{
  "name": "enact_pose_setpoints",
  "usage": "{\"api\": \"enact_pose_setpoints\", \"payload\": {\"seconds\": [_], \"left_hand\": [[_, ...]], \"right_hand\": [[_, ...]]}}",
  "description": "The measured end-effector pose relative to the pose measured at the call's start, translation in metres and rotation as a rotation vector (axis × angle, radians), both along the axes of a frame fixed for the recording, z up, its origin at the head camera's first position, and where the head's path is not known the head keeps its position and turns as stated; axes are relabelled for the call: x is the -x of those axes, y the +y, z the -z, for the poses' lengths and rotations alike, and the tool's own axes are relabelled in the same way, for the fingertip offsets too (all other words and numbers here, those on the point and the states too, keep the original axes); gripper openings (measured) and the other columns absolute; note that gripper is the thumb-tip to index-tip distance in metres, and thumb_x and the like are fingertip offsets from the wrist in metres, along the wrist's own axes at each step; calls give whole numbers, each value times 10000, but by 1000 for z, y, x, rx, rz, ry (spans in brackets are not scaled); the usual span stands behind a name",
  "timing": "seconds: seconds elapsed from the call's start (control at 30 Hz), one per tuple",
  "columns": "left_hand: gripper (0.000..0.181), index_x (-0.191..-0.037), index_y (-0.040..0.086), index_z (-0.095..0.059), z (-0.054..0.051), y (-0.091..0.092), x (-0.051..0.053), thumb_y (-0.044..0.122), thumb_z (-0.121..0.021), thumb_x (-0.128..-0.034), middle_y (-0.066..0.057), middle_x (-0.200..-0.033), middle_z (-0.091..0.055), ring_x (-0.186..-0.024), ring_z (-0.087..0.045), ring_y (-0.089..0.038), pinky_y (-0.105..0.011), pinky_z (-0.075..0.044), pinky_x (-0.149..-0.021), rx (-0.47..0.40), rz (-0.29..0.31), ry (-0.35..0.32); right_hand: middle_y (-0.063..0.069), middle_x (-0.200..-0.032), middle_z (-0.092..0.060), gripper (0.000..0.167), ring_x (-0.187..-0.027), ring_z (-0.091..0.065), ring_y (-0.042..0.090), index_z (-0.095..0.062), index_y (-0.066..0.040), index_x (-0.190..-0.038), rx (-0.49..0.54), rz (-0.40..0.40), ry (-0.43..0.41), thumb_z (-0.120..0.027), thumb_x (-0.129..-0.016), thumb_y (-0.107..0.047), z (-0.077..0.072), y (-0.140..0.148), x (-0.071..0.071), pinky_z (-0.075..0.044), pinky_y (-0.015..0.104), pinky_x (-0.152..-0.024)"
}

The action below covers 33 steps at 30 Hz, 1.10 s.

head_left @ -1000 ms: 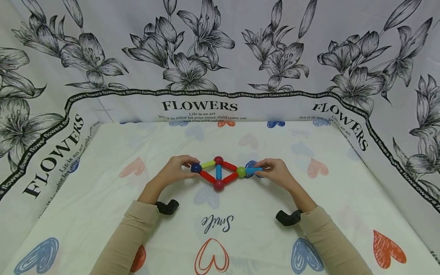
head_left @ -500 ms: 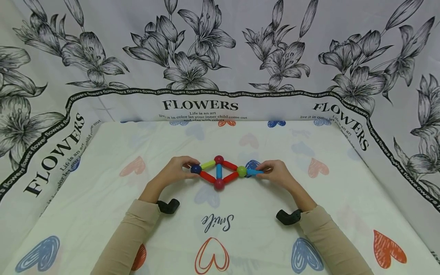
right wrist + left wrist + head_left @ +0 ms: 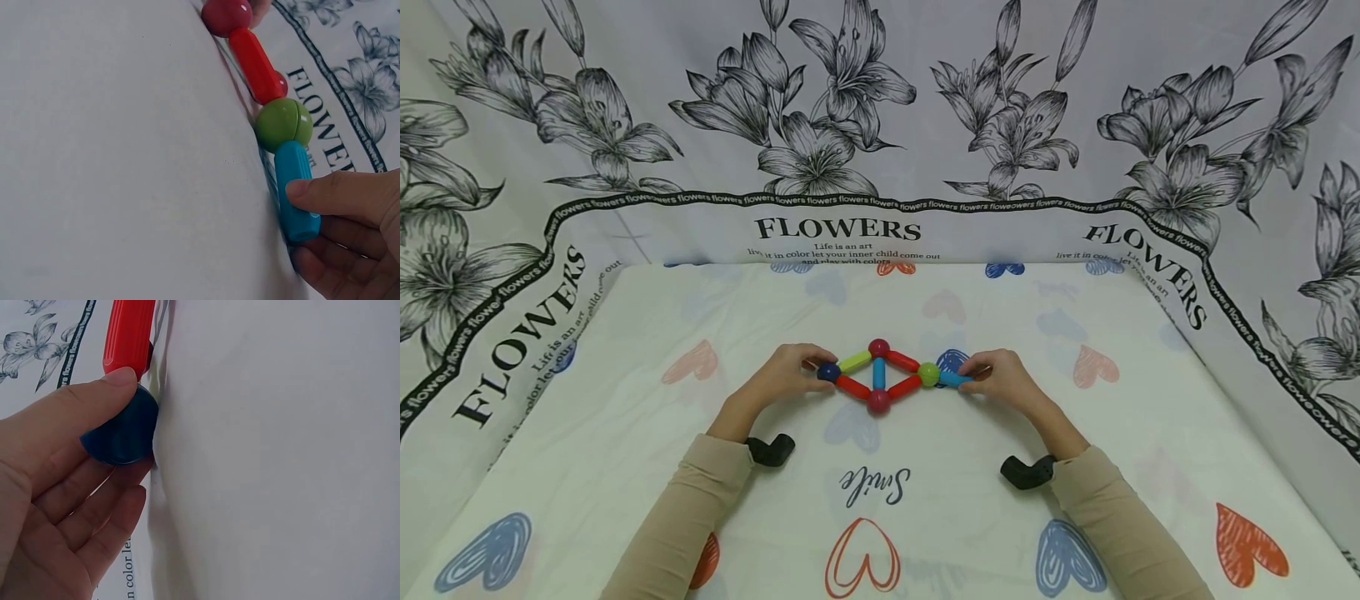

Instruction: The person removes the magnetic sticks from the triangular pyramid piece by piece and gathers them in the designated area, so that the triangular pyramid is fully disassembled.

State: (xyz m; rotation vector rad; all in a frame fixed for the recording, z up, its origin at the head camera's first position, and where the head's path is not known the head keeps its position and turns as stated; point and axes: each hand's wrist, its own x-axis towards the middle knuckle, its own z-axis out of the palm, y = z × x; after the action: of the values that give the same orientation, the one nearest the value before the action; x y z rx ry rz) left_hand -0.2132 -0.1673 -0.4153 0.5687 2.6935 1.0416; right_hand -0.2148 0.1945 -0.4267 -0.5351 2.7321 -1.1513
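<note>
A diamond of toy rods and balls lies flat on the cloth in the head view. Its left corner is a dark blue ball (image 3: 828,372), which my left hand (image 3: 786,372) pinches between thumb and fingers. Red balls (image 3: 878,402) form the near and far corners, with a blue rod (image 3: 878,373) between them. Red rods (image 3: 902,387) and a lime green rod (image 3: 854,362) make the sides. From the green ball (image 3: 928,374) at the right corner a light blue rod (image 3: 296,187) sticks out. My right hand (image 3: 1000,379) pinches that rod near its free end.
A white cloth (image 3: 775,533) printed with hearts covers the table. Behind it hangs a flower-printed curtain (image 3: 925,125). Black wrist mounts (image 3: 771,450) sit at both cuffs, low over the cloth.
The light blue rod's outer end and my right fingers have swung slightly toward the near side. My left hand keeps its pinch on the dark blue ball.
</note>
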Motion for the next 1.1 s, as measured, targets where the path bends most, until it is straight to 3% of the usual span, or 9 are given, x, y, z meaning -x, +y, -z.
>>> {"api": "enact_pose_setpoints", "payload": {"seconds": [0.3, 0.5, 0.87, 1.1], "left_hand": [[421, -1163, 16, -670, 2, 1, 1, 145, -789, -780, -179, -1139, -696, -1020, -644, -290, -432, -544, -925, -7, -15, -15], [426, -1168, 24, -670, 1, 1, 1, 152, -790, -780, -172, -1143, -695, -1027, -641, -282, -433, -541, -938, -10, -23, -33], [431, -1161, 33, -687, 0, -1, 1, 164, -804, -767, -166, -1110, -712, -972, -648, -235, -410, -547, -913, -27, -37, -44], [428, -1144, 39, -699, 1, -2, 2, 182, -815, -757, -159, -1095, -726, -962, -657, -231, -394, -553, -899, -29, -55, -47]], "right_hand": [[187, -921, -731, 153, -845, -689, 246, -728, 5, -924, -5, 2, 5, -761, -787, -54, -2, -1, 0, -599, 340, -771], [179, -961, -729, 139, -902, -687, 267, -724, 8, -951, 53, 9, 28, -721, -836, -71, -8, -6, -1, -600, 320, -798], [161, -1003, -732, 173, -928, -680, 256, -712, -16, -1013, 181, -48, 61, -699, -871, -114, -20, -39, 9, -594, 297, -845], [147, -978, -733, 181, -902, -683, 190, -709, -18, -1005, 259, -137, 124, -702, -864, -132, -22, -66, 16, -594, 284, -838]]}}
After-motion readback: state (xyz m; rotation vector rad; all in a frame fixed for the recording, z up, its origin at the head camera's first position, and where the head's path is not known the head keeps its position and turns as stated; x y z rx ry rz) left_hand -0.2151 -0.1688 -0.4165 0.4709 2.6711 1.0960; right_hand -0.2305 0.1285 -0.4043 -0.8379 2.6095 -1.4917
